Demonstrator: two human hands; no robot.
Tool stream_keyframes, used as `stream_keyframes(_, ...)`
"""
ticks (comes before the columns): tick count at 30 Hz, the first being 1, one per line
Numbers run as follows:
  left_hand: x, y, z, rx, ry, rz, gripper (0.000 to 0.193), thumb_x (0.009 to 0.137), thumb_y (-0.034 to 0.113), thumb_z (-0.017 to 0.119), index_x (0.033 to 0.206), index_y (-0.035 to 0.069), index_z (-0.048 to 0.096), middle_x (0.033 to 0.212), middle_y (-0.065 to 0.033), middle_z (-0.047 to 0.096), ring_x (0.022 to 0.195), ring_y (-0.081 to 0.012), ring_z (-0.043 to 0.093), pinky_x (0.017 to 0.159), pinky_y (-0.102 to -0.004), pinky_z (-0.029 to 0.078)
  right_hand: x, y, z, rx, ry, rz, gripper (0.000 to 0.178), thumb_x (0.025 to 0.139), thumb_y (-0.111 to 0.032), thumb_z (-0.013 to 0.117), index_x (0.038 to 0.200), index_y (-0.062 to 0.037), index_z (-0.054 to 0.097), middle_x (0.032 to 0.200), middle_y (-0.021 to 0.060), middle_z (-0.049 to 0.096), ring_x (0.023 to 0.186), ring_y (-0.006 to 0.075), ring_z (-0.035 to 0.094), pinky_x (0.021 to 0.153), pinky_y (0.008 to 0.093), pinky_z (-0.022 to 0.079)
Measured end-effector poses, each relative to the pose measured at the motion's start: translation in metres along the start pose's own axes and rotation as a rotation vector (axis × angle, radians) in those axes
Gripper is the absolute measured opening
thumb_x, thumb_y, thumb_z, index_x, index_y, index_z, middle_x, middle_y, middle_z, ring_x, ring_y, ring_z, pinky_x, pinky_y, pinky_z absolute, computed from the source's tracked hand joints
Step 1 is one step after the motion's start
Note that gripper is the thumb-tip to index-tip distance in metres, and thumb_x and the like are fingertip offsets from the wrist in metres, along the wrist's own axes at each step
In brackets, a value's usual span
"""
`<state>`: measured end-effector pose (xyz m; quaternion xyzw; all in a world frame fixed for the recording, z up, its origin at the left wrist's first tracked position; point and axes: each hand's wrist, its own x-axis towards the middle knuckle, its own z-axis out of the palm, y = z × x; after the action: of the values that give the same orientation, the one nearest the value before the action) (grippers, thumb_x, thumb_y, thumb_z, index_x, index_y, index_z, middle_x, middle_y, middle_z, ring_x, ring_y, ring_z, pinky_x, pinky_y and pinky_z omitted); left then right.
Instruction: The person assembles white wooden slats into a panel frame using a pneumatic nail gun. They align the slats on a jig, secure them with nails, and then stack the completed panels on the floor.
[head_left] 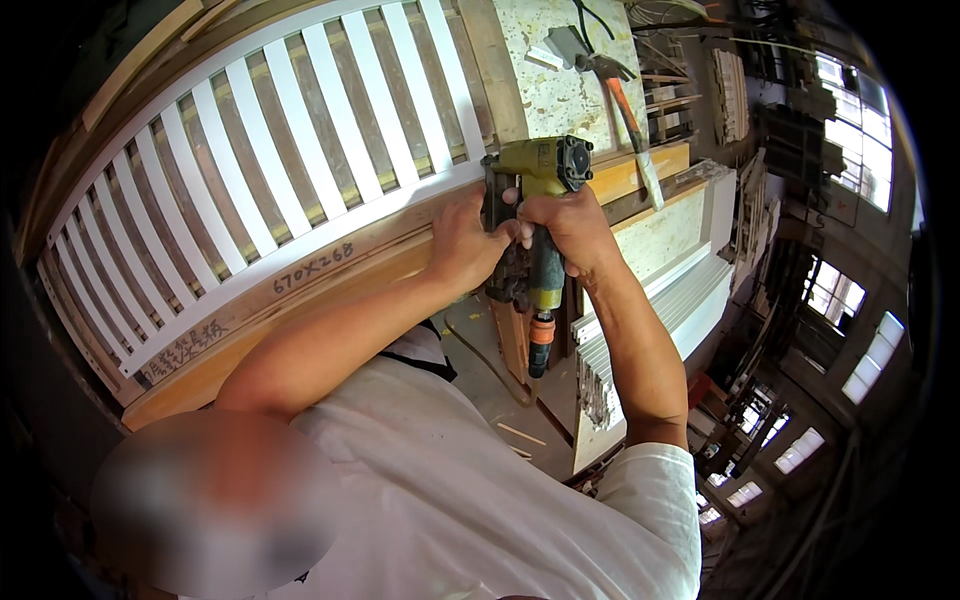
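A yellow-green and black pneumatic nail gun (530, 165) is upright at the edge of a white slatted panel (350, 222), its nose by the panel's right-hand end. My right hand (575, 228) is wrapped round the gun's handle. My left hand (466, 240) is closed against the gun's dark magazine side, with the thumb along it; its other fingertips are partly hidden. An orange and black hose coupling (541, 340) hangs from the handle's end, and a thin air hose (505, 382) runs from it. The panel lies flat, its white slats running between two long rails.
Wooden boards with handwritten marks (375, 245) border the panel's near side. A claw hammer (630, 115) with an orange grip lies on the paint-spotted bench top (515, 45). White strips (665, 310) are stacked at the right. Thin wood offcuts (522, 433) lie on the floor.
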<state>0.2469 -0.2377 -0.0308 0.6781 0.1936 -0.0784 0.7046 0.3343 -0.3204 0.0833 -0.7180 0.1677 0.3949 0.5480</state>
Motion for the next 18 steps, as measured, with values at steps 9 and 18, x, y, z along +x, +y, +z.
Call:
stream_keyframes(9, -0.002, 0.003, 0.0, 0.014, 0.022, 0.029, 0.043, 0.078, 0.028, 0.074, 0.112, 0.005, 0.059, 0.09, -0.0139, 0.069, 0.093, -0.0328, 0.064, 0.086, -0.0444, 0.045, 0.004, 0.003, -0.004, -0.019, -0.02, -0.007, 0.014, 0.077, 0.005, 0.059, 0.091, 0.0048, 0.06, 0.073, 0.0074, 0.06, 0.049, 0.0135, 0.053, 0.047, 0.0276, 0.044)
stream_keyframes(18, -0.011, 0.006, -0.012, -0.045, 0.05, 0.027, 0.037, 0.075, 0.023, 0.076, 0.103, 0.006, 0.059, 0.091, -0.0163, 0.067, 0.09, -0.0386, 0.061, 0.083, -0.0466, 0.044, 0.001, 0.004, 0.007, 0.01, -0.049, 0.032, 0.015, 0.075, 0.005, 0.058, 0.09, 0.0055, 0.06, 0.073, 0.0086, 0.06, 0.05, 0.0143, 0.054, 0.047, 0.0282, 0.045)
